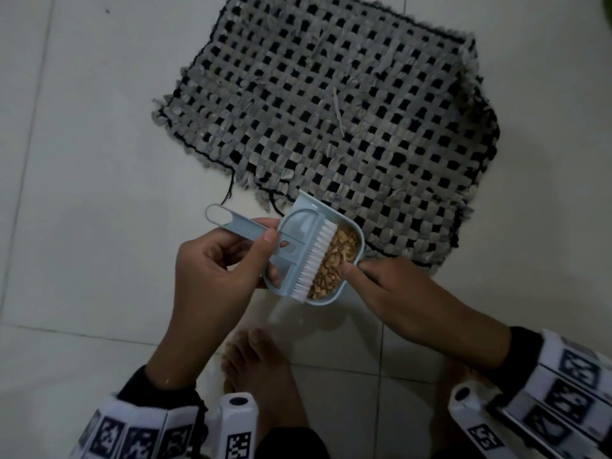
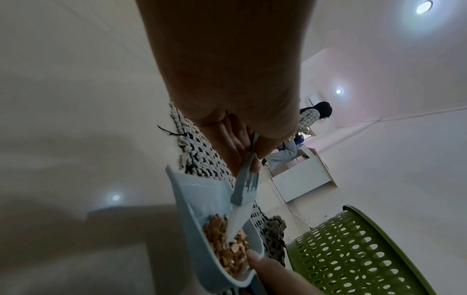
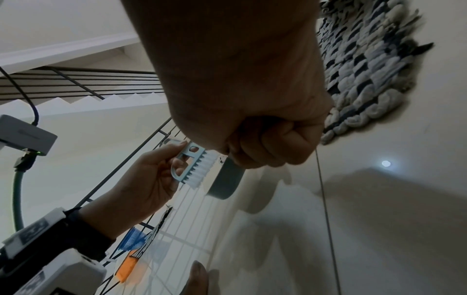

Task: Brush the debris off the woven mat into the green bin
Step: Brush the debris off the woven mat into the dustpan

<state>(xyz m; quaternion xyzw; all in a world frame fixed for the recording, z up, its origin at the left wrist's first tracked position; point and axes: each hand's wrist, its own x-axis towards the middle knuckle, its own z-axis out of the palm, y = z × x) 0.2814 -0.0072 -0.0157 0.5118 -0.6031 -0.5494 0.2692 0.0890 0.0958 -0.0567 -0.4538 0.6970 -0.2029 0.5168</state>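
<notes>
The grey-and-black woven mat (image 1: 331, 111) lies on the pale tiled floor. Just in front of its near edge, my right hand (image 1: 361, 268) grips the handle of a light blue dustpan (image 1: 331, 298), thumb on the rim. The pan holds a heap of tan debris (image 1: 337, 260). My left hand (image 1: 271, 256) holds a light blue brush (image 1: 298, 246), its white bristles resting in the pan against the debris. The green perforated bin (image 2: 353, 249) stands to the right beyond the mat in the left wrist view, where the dustpan (image 2: 197, 199) and brush (image 2: 246, 185) also show.
My bare foot (image 1: 258, 366) stands on the floor below the pan. A person (image 2: 313, 119) sits by a white cabinet (image 2: 303, 179) far off. A stair railing (image 3: 88, 79) and a wire rack (image 3: 156, 229) show in the right wrist view.
</notes>
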